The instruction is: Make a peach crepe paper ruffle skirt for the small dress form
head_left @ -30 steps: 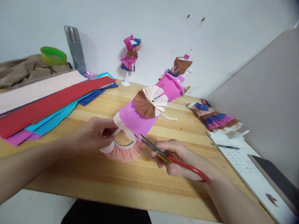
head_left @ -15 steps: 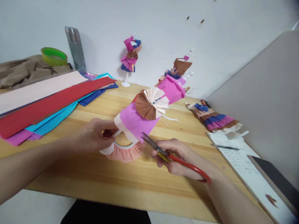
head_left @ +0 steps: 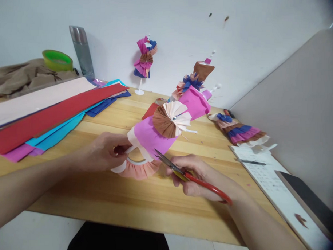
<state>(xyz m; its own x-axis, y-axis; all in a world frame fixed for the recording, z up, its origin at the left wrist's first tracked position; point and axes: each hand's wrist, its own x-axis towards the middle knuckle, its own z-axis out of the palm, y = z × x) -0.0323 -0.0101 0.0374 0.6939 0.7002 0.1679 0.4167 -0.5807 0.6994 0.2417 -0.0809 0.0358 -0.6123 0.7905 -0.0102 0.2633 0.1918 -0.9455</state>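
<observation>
In the middle of the head view a small dress form in a paper dress (head_left: 151,133) lies tilted, its top pointing away to the right. The dress is pink-purple with a pale hem, and a brown-and-cream pleated rosette (head_left: 166,121) with a bead covers its waist. My left hand (head_left: 112,150) is closed on the white stem at the hem end. Below it is a round base with a gathered peach paper ruffle (head_left: 139,170). My right hand (head_left: 193,175) grips red-handled scissors (head_left: 205,184). Their slightly parted blades point left, beside the hem; whether they touch it I cannot tell.
Folded paper strips (head_left: 54,113) lie at left, near brown cloth (head_left: 23,74), a tape roll (head_left: 57,61) and a bottle (head_left: 83,51). Another dressed form (head_left: 143,62) stands by the wall. A layered paper dress (head_left: 241,133), white sheet (head_left: 252,171), pen and dark tablet (head_left: 303,195) lie right.
The dress form's upper part has shifted slightly right and nearer, showing more of the blue paper flower behind it. The scissors have moved slightly left. Both hands keep their hold.
</observation>
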